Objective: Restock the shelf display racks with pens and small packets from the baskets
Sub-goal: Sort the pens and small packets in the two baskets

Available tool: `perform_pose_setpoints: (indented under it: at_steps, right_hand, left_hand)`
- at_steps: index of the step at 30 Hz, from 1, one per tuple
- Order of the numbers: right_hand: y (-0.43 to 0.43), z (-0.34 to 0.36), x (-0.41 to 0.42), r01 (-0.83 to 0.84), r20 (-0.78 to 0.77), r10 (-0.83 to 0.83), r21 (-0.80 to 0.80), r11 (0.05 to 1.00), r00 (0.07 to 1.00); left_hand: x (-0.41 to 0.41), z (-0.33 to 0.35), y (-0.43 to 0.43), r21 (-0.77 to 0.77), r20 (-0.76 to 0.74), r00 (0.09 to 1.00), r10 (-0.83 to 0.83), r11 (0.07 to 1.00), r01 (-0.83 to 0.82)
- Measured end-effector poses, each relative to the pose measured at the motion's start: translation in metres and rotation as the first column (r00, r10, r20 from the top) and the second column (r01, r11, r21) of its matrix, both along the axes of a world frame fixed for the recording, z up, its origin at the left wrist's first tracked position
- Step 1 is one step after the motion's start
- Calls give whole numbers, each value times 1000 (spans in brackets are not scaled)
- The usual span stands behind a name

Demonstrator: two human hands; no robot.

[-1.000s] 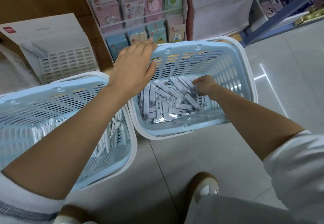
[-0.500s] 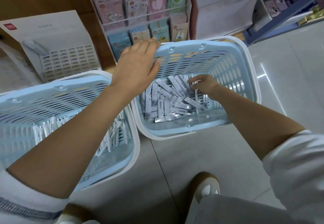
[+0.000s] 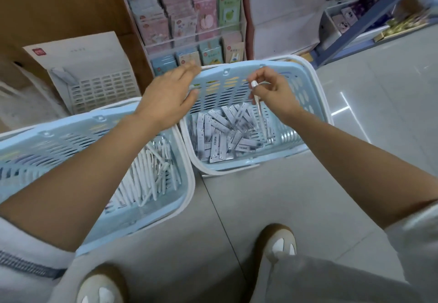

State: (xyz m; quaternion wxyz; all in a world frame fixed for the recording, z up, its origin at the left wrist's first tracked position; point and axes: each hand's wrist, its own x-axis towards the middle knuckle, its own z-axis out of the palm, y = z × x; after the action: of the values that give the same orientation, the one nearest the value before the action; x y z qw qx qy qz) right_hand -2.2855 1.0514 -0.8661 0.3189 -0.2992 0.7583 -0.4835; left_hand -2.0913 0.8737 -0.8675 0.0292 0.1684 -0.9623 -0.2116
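- Head view places the white-capped pen (image 3: 257,99) in the right hand (image 3: 276,95). It is raised above the small packets (image 3: 222,134) and in front of the far wall of the right basket (image 3: 225,94).
- Right grip: thumb and fingertips pinch the pen just below its cap. The barrel hangs down toward the packets without touching them.
- Change: half a second ago this hand was low in the basket, with its fingers among the packets. It has now come up carrying one item.
- Meaning: we judge the pick complete. The step in hand is the carry to a rack.
- Item note: the slim barrel and white cap differ from the flat packets beneath. We read the item as a stray pen lying in the packet basket, which is a judgement and not a certainty.
- Left hand (image 3: 170,96): the fingers are straight, slightly spread and holding nothing, at the far-left corner of the right basket. Motion blur prevents us from confirming contact with the rim.
- Left basket (image 3: 59,146): it sits just beside the right basket and holds loose white pens (image 3: 142,184).
- Racks: a white slotted rack (image 3: 104,89) stands behind the left basket. A clear tiered rack (image 3: 189,25) of card packs stands behind the right basket.
- Progress: both baskets carry plenty of stock, so we judge that much restocking remains.
- Next move: we expect the slotted rack to suit the pen, which would need its barrel lined up with a slot.
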Motion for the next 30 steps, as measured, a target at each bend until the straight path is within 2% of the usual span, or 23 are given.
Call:
perform_pose_setpoints:
  at_steps: [6,9,13,16,19,23,25,27,29,30]
  right_hand:
    - [-67,56,86,-63,95,88,-242,968,992]
    - [-97,60,145,-215,121,249,-239,947,961]
    - [-113,27,215,-431,120,434,-51,901,893]
    - [-116,-9,242,-509,25,516,217,833,856]
    - [-121,-44,249,-437,-79,508,407,802,858]
    - [-125,-83,243,-297,-106,445,606,738,889]
    - [-123,-93,245,-266,-139,450,643,718,882]
    - [-122,-101,253,-261,-256,519,638,725,815]
    - [-124,-98,268,-415,-281,621,539,733,732]
    - [-128,-95,280,-561,-217,694,449,695,686]
  left_hand:
    - [97,17,-34,-70,75,994,81,995,-76]
    - [146,15,-50,-106,122,984,128,988,-116]
    - [202,3,-60,-125,150,971,185,978,-167]
    - [231,-3,-69,-153,160,967,197,973,-173]
    - [254,-7,-82,-203,171,966,193,966,-157]
    - [276,-7,-93,-153,156,972,176,976,-152]
    - [282,-9,-94,-144,132,976,173,978,-154]
    - [283,-12,-95,-144,104,978,182,976,-166]
    - [281,-13,-92,-147,78,979,190,973,-177]
    - [280,-13,-92,-147,65,979,191,973,-180]
